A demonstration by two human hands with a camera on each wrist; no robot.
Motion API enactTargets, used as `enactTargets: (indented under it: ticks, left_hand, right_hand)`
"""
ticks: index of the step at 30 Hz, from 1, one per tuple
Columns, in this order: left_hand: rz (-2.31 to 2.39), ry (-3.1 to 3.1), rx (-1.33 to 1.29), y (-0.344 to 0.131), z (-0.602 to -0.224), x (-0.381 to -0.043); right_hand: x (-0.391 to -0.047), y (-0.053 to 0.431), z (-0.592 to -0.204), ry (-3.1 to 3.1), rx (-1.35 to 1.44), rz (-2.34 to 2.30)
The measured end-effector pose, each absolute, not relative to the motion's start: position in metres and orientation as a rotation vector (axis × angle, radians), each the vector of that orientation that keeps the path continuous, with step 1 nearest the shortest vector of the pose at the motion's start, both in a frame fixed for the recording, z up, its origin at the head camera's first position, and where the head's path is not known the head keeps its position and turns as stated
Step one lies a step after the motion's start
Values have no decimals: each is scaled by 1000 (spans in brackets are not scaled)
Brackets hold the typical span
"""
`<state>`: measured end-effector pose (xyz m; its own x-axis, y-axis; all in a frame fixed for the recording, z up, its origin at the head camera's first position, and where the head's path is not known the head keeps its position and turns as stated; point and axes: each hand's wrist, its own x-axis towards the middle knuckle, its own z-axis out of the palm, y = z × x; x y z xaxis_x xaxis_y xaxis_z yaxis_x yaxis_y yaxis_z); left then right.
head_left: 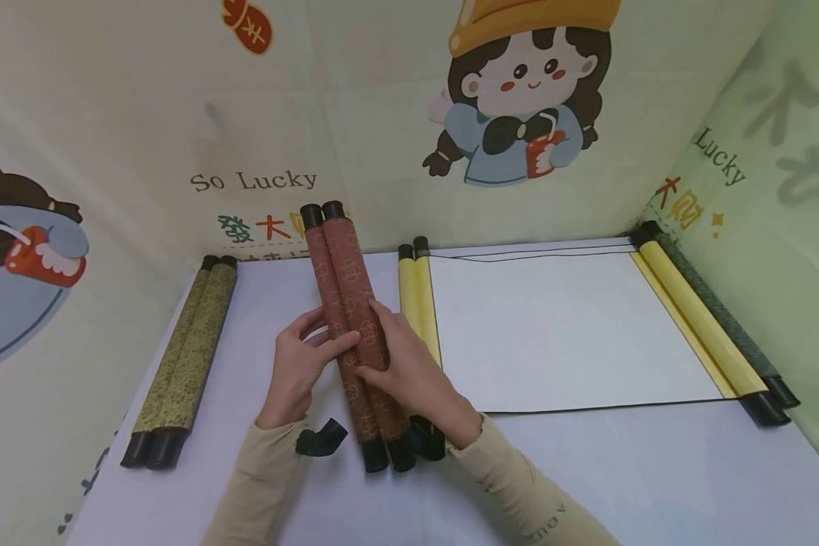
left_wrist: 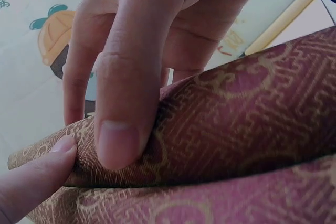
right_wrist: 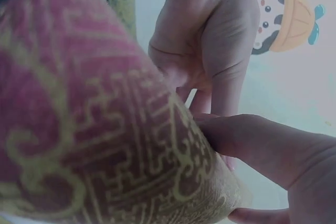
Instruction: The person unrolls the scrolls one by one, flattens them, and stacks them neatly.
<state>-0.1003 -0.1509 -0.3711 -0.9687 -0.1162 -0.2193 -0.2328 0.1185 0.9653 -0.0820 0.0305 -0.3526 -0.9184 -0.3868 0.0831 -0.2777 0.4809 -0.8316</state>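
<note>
The left hand (head_left: 296, 371) and right hand (head_left: 412, 368) hold a red scroll (head_left: 346, 258) between thumbs and fingers, both rollers together, unopened. Just right, a yellow scroll (head_left: 566, 326) is already spread on the table (head_left: 587, 470); well left, a green-gold scroll (head_left: 198, 356) lies rolled.

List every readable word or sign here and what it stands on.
"So Lucky": back cloth
"發大", next character partly covered: back cloth
"Lucky": right cloth
"大": right cloth
"AQUA", blurred: right sleeve
Too unclear or cut off: red emblem's sign, remaining characters.
</note>
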Motion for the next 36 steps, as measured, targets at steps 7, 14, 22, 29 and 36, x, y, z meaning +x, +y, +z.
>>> enactTargets:
  ticks: [7,14,22,29,36]
  left_hand:
    - [1982,2331,-275,-143,-373,-101]
    - [2000,2334,-263,-138,-374,-98]
    - [2022,2338,-253,-133,-374,-97]
    - [2034,2336,-252,-131,-377,-97]
    - [2026,2309,-233,-130,-376,-96]
  right_hand:
    - [-81,39,-356,2633,-554,-1447]
    - [-83,42,-359,2675,-566,-1451]
    - [-83,45,-360,2661,-565,-1539]
    - [-83,46,-362,2638,-550,-1573]
    - [-85,52,-362,2541,-514,-1608]
